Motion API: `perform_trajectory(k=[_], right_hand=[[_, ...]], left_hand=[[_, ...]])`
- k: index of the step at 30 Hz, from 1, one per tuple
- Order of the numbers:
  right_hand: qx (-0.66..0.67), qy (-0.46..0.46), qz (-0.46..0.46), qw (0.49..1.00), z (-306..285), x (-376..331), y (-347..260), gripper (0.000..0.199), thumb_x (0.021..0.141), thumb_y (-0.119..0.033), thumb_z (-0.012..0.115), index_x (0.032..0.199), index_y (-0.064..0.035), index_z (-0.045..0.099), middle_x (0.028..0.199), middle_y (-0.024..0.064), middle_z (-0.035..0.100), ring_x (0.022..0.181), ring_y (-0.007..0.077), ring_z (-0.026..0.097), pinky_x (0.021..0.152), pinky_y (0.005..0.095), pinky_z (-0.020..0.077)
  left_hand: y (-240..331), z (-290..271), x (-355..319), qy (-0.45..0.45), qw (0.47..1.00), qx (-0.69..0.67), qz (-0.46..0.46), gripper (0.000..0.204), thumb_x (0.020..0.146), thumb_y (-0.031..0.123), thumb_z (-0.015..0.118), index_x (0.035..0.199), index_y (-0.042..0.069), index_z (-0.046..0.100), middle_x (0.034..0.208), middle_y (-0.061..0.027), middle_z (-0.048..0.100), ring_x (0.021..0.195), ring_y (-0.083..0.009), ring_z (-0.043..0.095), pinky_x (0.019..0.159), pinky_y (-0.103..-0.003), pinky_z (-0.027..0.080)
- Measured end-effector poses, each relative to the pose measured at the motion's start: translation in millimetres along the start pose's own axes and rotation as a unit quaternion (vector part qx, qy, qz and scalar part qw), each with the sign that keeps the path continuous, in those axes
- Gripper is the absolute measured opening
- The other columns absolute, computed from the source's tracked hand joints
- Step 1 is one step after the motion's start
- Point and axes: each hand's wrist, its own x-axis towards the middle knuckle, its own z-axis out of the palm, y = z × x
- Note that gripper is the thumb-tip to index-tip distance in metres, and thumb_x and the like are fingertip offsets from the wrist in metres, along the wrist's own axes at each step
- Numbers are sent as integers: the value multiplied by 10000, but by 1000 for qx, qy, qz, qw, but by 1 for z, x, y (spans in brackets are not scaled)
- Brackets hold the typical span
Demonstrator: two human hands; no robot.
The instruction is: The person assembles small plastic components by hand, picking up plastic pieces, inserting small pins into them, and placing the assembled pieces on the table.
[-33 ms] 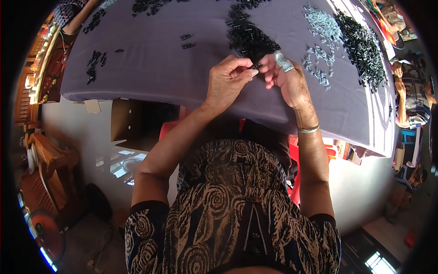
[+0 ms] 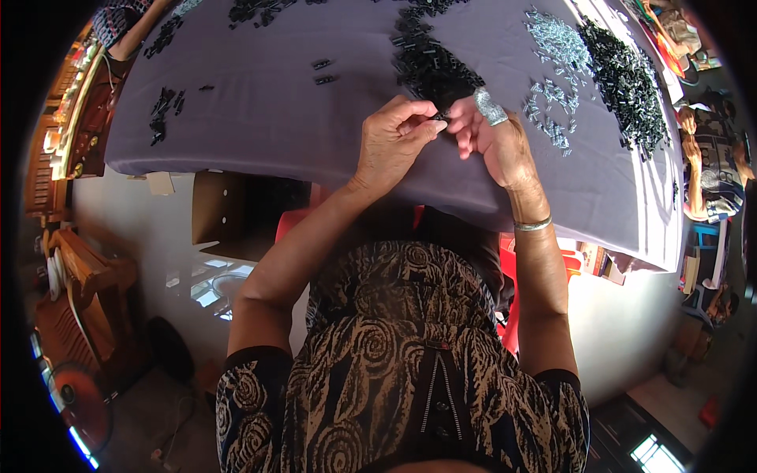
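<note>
A small black plastic piece [image 2: 441, 117] is pinched between the thumb and fingers of my left hand [image 2: 392, 142], just above the near part of the cloth-covered table. Close on its right, my right hand [image 2: 498, 146] holds its fingers apart, the fingertips beside the piece. Silvery tape [image 2: 490, 108] wraps one digit of that hand. Beyond both hands lies a heap of similar black pieces [image 2: 430, 63]. The piece's finer shape is too small to make out.
Small clear or silvery parts [image 2: 558, 39] lie to the right, beside another black heap [image 2: 627, 87]. Two black pieces [image 2: 324, 79] and a small cluster [image 2: 162, 114] rest on the grey cloth [image 2: 260, 118] at left. Other people's arms [image 2: 692, 162] show at the table's sides.
My right hand's fingers have shifted slightly against the black piece. My left hand keeps its pinch in the same place.
</note>
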Motion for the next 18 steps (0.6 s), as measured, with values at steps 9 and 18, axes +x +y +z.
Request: perform_trajectory(k=[9,18], right_hand=[[96,-80,93,988,25,-14,0,728,797,-762,369,952,-66,515,681,0,448,523,88,339,432,224,251],[233,-101,114,960,30,-14,16,407,894,-524,465,772,-137,501,608,-71,313,504,39,266,420,184,171]], left_hand=[[14,9,-2,-7,999,-29,23,164,773,-17,696,928,28,670,907,-16,508,728,-58,508,617,-195,443],[27,13,-8,-13,994,-109,-7,144,769,-2,707,905,-2,661,948,-16,486,829,-67,511,693,-191,458]])
